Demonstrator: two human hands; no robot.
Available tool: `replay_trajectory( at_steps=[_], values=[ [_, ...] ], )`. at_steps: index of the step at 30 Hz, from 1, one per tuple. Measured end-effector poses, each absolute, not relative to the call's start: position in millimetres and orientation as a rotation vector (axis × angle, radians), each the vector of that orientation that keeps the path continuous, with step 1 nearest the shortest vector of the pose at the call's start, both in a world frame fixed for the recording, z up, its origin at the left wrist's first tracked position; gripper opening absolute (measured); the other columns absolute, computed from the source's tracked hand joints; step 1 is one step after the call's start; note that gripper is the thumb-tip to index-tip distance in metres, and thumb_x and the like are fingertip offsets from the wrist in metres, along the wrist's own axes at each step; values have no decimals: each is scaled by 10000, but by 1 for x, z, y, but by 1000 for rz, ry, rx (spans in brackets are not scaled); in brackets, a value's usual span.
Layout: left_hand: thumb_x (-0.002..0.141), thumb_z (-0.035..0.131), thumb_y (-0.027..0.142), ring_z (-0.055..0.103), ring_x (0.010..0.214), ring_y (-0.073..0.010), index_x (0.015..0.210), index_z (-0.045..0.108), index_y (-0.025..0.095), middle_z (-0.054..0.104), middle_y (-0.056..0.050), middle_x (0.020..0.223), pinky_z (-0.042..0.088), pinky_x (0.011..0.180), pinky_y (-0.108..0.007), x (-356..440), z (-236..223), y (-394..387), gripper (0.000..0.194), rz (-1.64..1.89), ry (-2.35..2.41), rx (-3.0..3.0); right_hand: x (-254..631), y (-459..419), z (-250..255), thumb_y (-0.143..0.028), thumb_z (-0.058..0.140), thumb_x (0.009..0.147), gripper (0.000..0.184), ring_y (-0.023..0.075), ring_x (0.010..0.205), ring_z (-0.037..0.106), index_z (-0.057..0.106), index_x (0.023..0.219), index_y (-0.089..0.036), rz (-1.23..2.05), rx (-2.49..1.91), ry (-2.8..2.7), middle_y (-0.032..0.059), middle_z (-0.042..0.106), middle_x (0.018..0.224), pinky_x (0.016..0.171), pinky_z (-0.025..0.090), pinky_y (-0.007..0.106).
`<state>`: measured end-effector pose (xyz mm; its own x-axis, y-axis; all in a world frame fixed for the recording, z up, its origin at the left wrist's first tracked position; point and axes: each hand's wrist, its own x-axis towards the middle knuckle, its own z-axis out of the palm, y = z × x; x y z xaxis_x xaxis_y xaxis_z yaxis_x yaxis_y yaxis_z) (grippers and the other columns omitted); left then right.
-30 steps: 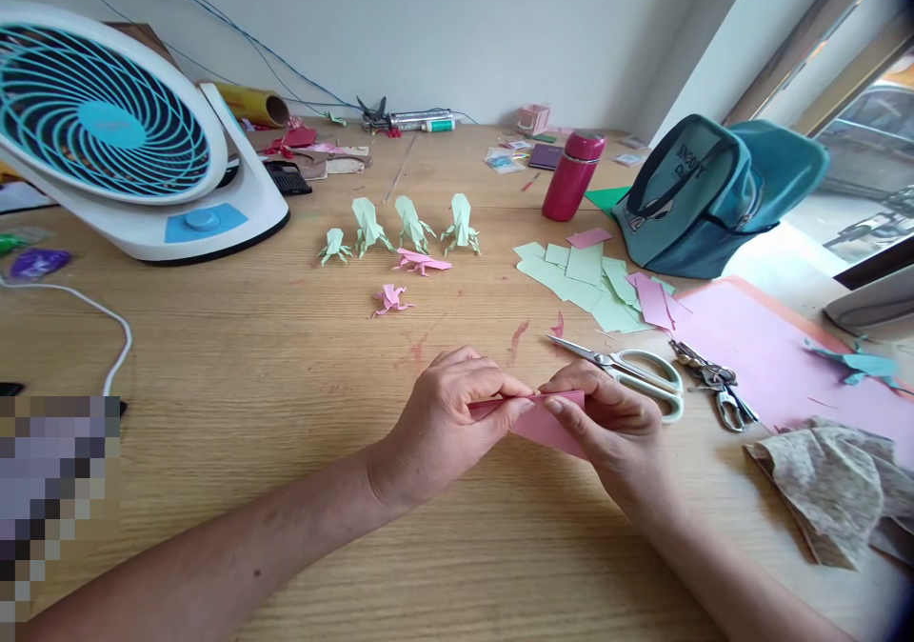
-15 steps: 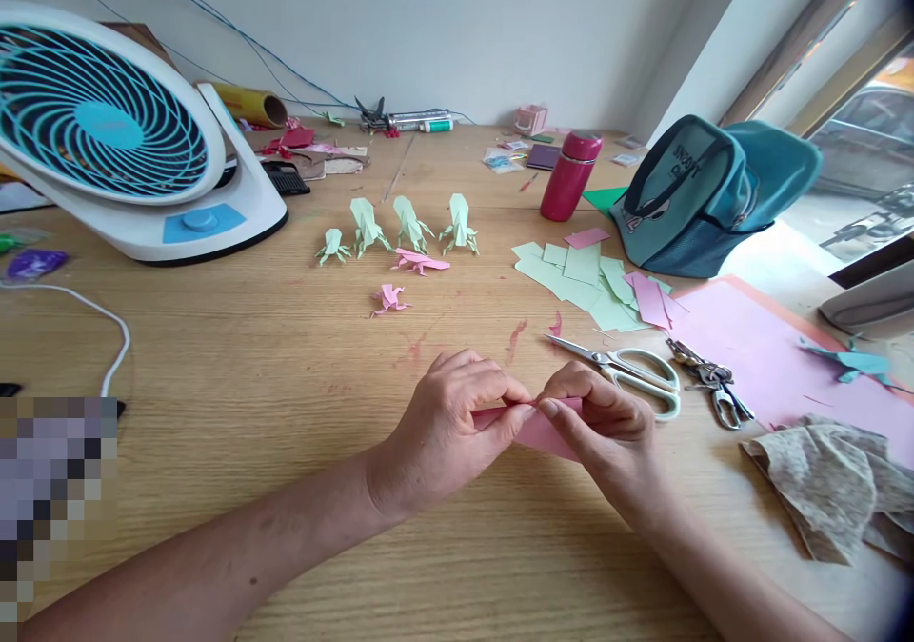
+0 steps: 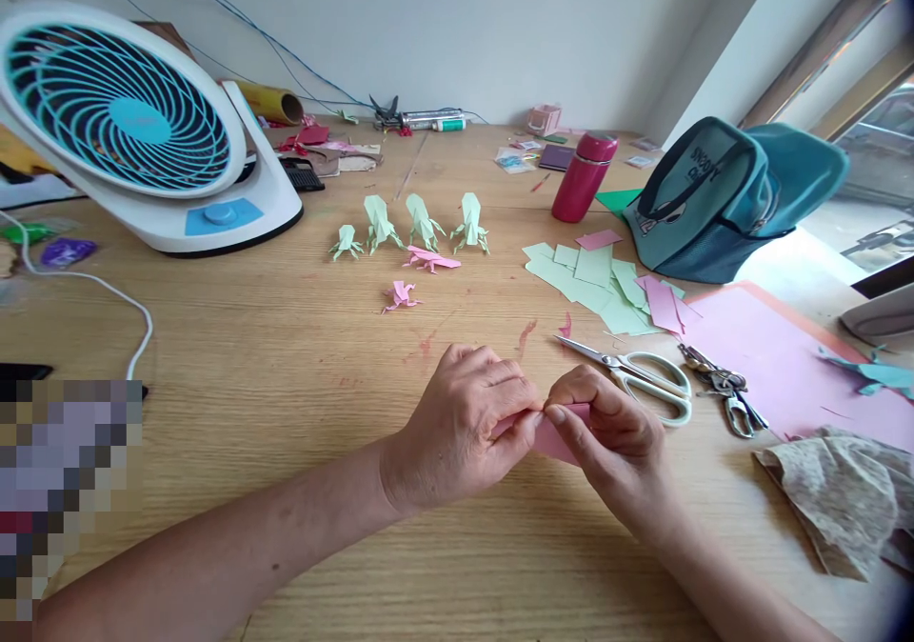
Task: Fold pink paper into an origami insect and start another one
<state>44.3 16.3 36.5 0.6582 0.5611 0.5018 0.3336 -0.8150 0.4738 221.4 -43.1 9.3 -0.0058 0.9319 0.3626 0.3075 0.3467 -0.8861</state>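
Note:
A small piece of pink paper is pinched between both hands above the wooden table. My left hand is closed on its left part, thumb against the fingers and covering much of it. Close beside, my right hand grips the upper edge between thumb and forefinger, and the fingertips of both hands nearly meet. White-handled scissors lie just beyond my right hand. Farther back stand several pale green folded paper figures, with a pink folded figure and a smaller pink one in front.
Green paper pieces lie at the right, near a red flask and a teal bag. Keys, a pink sheet and a crumpled cloth are at the right. A white fan stands at the left.
My fingertips have drawn closer together along the paper's edge, and less of the pink paper shows. The whole scene has shifted slightly to the right in view.

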Motion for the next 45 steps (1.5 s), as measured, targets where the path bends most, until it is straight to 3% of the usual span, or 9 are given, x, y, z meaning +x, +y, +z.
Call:
replay_trajectory(
  at_steps=[11,19,30,38,45],
  values=[
    [815,579,74,536,688,-121,704,557,181,586,36,664,391,740,-292,44,38,22,156,934,732,2306,227,-40,6,-281,691,878,115,154,672,524,705,770,-243,999,-1117,-1273,2,602,718,597,417,275],
    [836,621,105,591,682,-106,742,635,169,666,20,714,439,697,-251,43,43,29,115,992,719,2174,241,-38,-7,-358,662,900,153,192,804,623,776,989,-310,1045,-1210,-1104,30,730,898,699,484,299],
    [802,642,86,584,689,-120,686,632,180,665,27,674,427,724,-280,44,46,21,150,994,735,2257,228,-42,13,-258,677,883,82,165,686,525,709,811,-236,833,-1172,-1470,11,595,731,615,416,293],
    [816,668,135,605,654,-112,721,680,166,678,12,695,461,652,-236,44,52,22,100,952,796,2030,228,-41,9,-274,674,882,113,163,667,506,692,779,-232,805,-1158,-1366,8,576,703,611,410,292],
    [809,709,171,632,707,-119,774,714,170,716,7,773,479,696,-236,43,53,24,36,954,772,1892,224,-40,8,-275,679,884,100,158,687,514,705,792,-244,885,-1104,-1238,6,582,720,615,423,274]
  ],
)
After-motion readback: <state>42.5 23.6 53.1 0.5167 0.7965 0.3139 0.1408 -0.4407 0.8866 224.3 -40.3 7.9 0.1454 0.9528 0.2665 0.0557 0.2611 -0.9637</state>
